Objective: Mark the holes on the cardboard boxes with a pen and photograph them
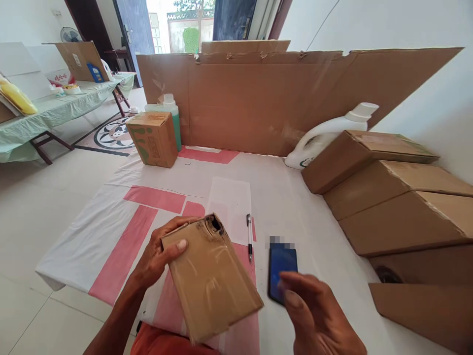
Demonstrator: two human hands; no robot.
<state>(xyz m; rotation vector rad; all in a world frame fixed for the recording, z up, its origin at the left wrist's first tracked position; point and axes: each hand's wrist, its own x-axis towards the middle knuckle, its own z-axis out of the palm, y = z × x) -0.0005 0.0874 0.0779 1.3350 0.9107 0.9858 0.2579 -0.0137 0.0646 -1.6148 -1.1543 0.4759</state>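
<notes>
My left hand (157, 259) grips a small brown cardboard box (214, 286) by its left edge, thumb on the upper face and fingers behind. The box is tilted, and one top corner has a torn, dark hole. My right hand (320, 315) is slightly blurred at the lower right, its thumb and forefinger a little apart and nothing seen between them. Its fingertips overlap the lower part of a dark smartphone (281, 259) in the view; whether they touch it, I cannot tell. Between box and phone lies a pen (249, 239), near a pale sheet of paper (229, 195).
A white cloth with red print (140, 227) covers the table. Stacked cardboard boxes (391, 212) and a white jug (332, 130) line the right side. A small carton (155, 140) stands before a green-liquid bottle (176, 123) at the far left. A tall cardboard panel (236, 103) closes the back.
</notes>
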